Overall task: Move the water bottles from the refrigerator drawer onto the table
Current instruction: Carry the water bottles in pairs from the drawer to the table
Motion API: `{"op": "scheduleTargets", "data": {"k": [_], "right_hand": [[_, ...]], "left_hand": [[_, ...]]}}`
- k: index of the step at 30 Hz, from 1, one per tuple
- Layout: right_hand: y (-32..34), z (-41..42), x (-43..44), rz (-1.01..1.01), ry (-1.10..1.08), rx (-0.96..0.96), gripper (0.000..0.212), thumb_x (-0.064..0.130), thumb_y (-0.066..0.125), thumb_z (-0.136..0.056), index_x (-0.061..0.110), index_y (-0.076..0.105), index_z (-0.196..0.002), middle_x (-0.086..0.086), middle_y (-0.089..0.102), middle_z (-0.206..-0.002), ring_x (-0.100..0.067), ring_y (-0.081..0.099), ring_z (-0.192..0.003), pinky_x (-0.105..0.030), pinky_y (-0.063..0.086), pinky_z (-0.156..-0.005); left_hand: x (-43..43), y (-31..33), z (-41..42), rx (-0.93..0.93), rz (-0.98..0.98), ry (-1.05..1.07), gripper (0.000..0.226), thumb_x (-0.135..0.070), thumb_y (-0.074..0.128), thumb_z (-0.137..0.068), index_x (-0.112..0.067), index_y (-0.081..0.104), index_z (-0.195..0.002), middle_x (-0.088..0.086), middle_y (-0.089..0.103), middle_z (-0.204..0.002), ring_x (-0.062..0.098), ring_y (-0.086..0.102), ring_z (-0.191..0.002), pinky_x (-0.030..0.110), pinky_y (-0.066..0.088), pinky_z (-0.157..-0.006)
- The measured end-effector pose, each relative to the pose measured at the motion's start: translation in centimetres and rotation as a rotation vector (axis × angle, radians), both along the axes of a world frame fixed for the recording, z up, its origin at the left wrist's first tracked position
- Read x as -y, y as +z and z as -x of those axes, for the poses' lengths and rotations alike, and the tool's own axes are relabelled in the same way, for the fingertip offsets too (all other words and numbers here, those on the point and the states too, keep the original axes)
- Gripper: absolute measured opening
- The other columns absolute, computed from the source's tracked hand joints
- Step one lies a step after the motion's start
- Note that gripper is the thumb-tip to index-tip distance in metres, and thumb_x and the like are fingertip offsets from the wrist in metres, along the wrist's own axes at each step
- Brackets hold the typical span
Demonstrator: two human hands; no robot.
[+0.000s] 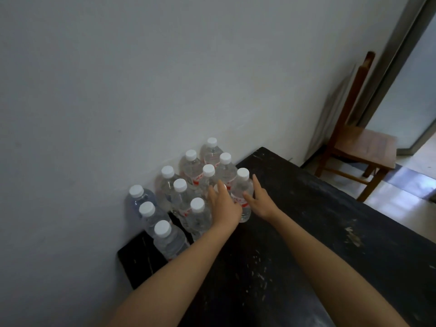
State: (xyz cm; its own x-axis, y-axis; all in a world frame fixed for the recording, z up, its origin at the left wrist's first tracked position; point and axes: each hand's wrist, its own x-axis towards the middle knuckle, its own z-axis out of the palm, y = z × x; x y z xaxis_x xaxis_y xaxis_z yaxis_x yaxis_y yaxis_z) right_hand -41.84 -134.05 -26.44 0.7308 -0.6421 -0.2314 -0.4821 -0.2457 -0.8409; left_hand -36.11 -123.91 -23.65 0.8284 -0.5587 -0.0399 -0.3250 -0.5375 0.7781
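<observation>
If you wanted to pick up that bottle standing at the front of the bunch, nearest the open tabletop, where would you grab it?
Probably around the front bottle's labelled middle, coming from the open table side on the right. It stands upright, other bottles crowd its left and back, and the right hand is already open beside it. The white cap is too small for a sure hold.

From my seat I see water bottles [197,217] of clear, glossy plastic with smooth white plastic caps, some wearing thin red-and-white printed labels. The table [306,244] they stand on is black and matt, its top scuffed and flecked with pale scratches and worn patches, and the wall [118,90] behind it looks like smooth, flat-painted plaster. Further off I make out a chair [361,147] of brown wood with a dull sheen, standing on pale, glossy floor tiles [389,204].
</observation>
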Motion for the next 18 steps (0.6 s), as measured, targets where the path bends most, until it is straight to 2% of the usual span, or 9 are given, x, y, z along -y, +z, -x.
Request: {"op": "scheduleTargets", "data": {"k": [2,5,9,14,18], "right_hand": [[1.3,1.0,-1.0,0.011,-0.037,-0.040,0.074,0.033,0.047,-0.093,0.026,-0.004,-0.146,-0.018,0.020,-0.151,-0.033,0.023,-0.138,-0.048,0.026,-0.109],[2.7,3.1,-2.6,0.055,-0.069,-0.071,0.072,0.036,0.047,-0.093,0.025,0.000,-0.147,-0.016,0.018,-0.151,-0.030,0.022,-0.138,-0.043,0.027,-0.108],[4.1,7.0,-5.5,0.146,-0.105,-0.127,0.068,0.035,0.049,-0.092,0.028,0.009,-0.146,-0.014,0.018,-0.151,-0.028,0.027,-0.136,-0.040,0.030,-0.107],[6.4,11.8,-10.1,0.247,-0.150,-0.202,0.063,0.035,0.050,-0.092,0.025,0.017,-0.145,-0.009,0.021,-0.150,-0.024,0.033,-0.133,-0.034,0.033,-0.104],[8.3,15.7,-14.8,0.302,-0.237,-0.235,0.065,0.031,0.053,-0.091,0.025,0.017,-0.145,-0.008,0.021,-0.151,-0.023,0.033,-0.133,-0.034,0.034,-0.105]], "left_hand": [[-0.9,0.7,0.2,0.016,-0.034,-0.061,0.065,-0.021,0.058,-0.086,-0.016,0.024,-0.141,0.009,0.012,-0.151,0.029,0.015,-0.140,0.046,0.027,-0.111],[-3.3,2.3,0.7,0.067,0.021,-0.142,0.051,-0.020,0.061,-0.083,-0.015,0.041,-0.130,0.007,0.030,-0.142,0.024,0.034,-0.130,0.040,0.037,-0.105],[-7.2,4.1,1.1,0.126,0.056,-0.291,0.052,-0.014,0.058,-0.086,-0.015,0.040,-0.134,0.004,0.035,-0.144,0.019,0.036,-0.131,0.031,0.033,-0.106],[-12.0,6.1,0.9,0.153,0.095,-0.558,0.044,-0.007,0.055,-0.087,-0.013,0.046,-0.130,0.003,0.044,-0.135,0.005,0.041,-0.115,0.009,0.031,-0.088],[-14.8,7.0,1.2,0.178,0.139,-0.640,0.042,-0.008,0.056,-0.086,-0.014,0.049,-0.126,0.004,0.049,-0.132,0.014,0.046,-0.119,0.024,0.038,-0.097]]}}
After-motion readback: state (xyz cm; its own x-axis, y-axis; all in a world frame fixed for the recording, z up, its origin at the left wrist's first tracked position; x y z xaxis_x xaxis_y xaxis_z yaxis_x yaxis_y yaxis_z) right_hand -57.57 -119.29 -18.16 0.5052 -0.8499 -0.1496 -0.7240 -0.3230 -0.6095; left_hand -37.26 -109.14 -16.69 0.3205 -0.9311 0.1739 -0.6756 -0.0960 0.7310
